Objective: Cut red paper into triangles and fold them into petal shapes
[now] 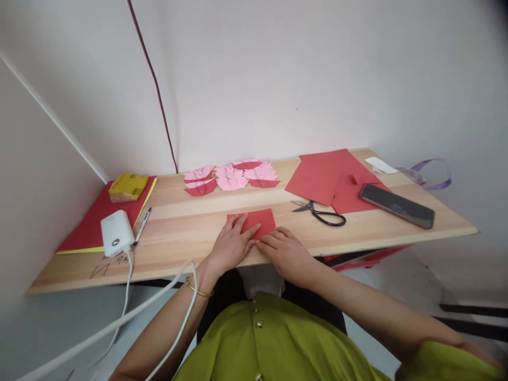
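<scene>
A small sheet of red paper point(262, 217) lies flat on the wooden table near its front edge. Across the left part of this sheet rests my left hand point(232, 241), fingers stretched out and pressing down on it. My right hand point(286, 251) reaches in from the right, its extended fingertips on the sheet's lower edge, close to the left fingertips. Both hands partly cover the sheet, so its lower edge is hidden. Beyond it sit several folded pink and red paper pieces point(231, 177) in rows. Scissors point(319, 212) with black handles lie to the right of my hands.
Larger red paper sheets point(317, 174) and a phone point(397, 205) are on the right. At the left are a white power bank point(117, 233) with a cable, a pen point(143, 226), a yellow packet point(129, 187) and a red paper stack point(85, 225). A white cable point(130, 316) crosses my left arm.
</scene>
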### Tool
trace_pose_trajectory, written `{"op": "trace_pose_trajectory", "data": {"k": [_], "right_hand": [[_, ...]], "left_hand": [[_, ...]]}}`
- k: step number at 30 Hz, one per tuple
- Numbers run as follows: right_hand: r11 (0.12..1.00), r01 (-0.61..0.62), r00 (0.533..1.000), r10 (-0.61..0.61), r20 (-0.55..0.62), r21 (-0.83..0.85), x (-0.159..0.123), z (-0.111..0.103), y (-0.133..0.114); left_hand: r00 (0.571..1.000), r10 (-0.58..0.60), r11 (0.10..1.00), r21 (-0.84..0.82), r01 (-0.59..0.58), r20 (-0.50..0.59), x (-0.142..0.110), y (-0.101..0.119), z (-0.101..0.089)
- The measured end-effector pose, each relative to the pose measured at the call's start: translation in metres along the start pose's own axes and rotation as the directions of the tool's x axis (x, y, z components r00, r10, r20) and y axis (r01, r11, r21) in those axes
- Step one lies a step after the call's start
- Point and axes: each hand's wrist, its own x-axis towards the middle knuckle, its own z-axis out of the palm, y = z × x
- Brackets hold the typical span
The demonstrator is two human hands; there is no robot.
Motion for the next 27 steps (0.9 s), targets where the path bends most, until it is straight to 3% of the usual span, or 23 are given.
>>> {"op": "trace_pose_trajectory", "data": {"k": [10, 17, 27], "right_hand": [[0.999, -0.002, 1.000, 0.002, -0.004, 0.034, -0.011, 0.004, 0.008], [1.000, 0.016, 1.000, -0.016, -0.027, 0.017, -0.013, 0.010, 0.011], [0.999, -0.026, 0.998, 0.027, -0.049, 0.020, -0.025, 0.005, 0.016]], "left_hand": [[0.991, 0.093, 0.994, -0.069, -0.087, 0.100, -0.010, -0.028, -0.011], [0.966, -0.079, 0.996, -0.030, 0.089, 0.245, -0.030, -0.042, -0.023], [0.936, -0.165, 0.981, -0.043, 0.188, 0.310, -0.029, -0.042, -0.035]]}}
